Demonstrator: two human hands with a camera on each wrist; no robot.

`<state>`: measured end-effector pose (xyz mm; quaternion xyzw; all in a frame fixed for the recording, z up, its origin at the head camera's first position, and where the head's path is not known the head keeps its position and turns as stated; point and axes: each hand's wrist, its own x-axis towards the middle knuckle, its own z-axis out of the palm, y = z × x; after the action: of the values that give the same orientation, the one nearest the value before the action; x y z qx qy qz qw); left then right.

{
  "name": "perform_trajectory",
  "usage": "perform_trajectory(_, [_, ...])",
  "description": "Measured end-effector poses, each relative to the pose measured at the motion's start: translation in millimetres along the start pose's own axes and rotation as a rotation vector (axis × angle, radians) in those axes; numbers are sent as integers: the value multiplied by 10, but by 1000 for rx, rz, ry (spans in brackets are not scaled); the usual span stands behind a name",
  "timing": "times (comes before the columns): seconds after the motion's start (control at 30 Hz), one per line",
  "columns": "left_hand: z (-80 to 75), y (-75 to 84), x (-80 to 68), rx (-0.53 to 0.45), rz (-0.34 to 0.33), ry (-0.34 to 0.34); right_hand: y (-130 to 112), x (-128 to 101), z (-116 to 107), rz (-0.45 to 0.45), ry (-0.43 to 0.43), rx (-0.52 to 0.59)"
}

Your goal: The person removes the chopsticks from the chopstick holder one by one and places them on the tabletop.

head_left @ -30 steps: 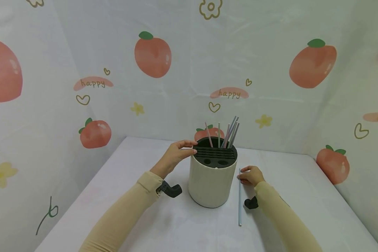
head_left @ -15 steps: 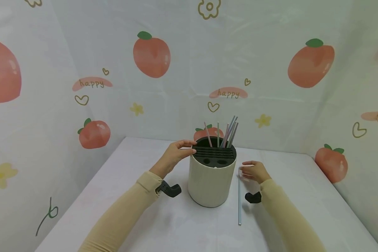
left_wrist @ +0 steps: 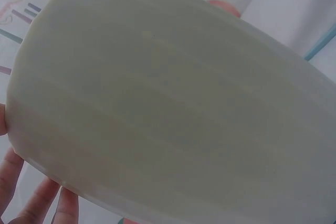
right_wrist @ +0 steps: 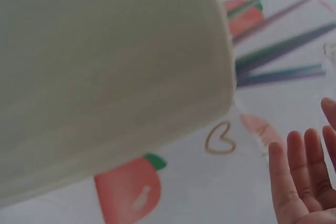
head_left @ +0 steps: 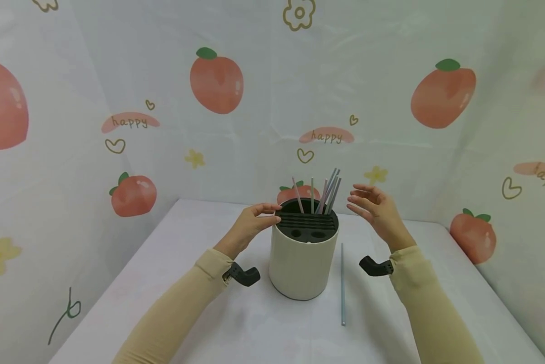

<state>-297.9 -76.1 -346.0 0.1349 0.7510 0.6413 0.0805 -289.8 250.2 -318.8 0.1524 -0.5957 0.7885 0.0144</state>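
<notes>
A staged recording booth — peach-printed cloth backdrop (head_left: pixel 217 81) walls in a white-covered table (head_left: pixel 208 303).

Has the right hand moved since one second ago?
Yes. The right hand went up from the table beside the loose straw and is now open in the air, level with the holder's rim, on its right.

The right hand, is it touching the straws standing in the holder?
Apart. The head view shows the right hand raised beside the straws with backdrop visible between its fingertips and the nearest straw; the right wrist view shows its fingers open, holding nothing.
</notes>
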Motion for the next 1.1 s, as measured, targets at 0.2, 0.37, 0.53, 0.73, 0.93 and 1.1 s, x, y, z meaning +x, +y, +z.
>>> perform_trajectory(0.2, [2, -20, -4, -8, -2, 0, -37, -30, 224, -134, -66, -28])
perform_trajectory(0.37, [-1, -30, -1, -12, -3, 4, 27, -21, 317, -147, -69, -82])
perform_trajectory(0.53, [3, -37, 3, -17, 0, -4, 84, 1, 346, -140, -49, -114])
perform_trajectory(0.73, [11, -30, 1, -18, -2, -7, 116, 19, 365, -149, -46, -130])
perform_trajectory(0.93, [4, -35, 12, -12, 2, -5, 129, 36, 370, -164, -57, -136])
perform_trajectory(1.1, [-2, -51, 23, -7, 8, -1, 135, 53, 373, -173, -54, -155])
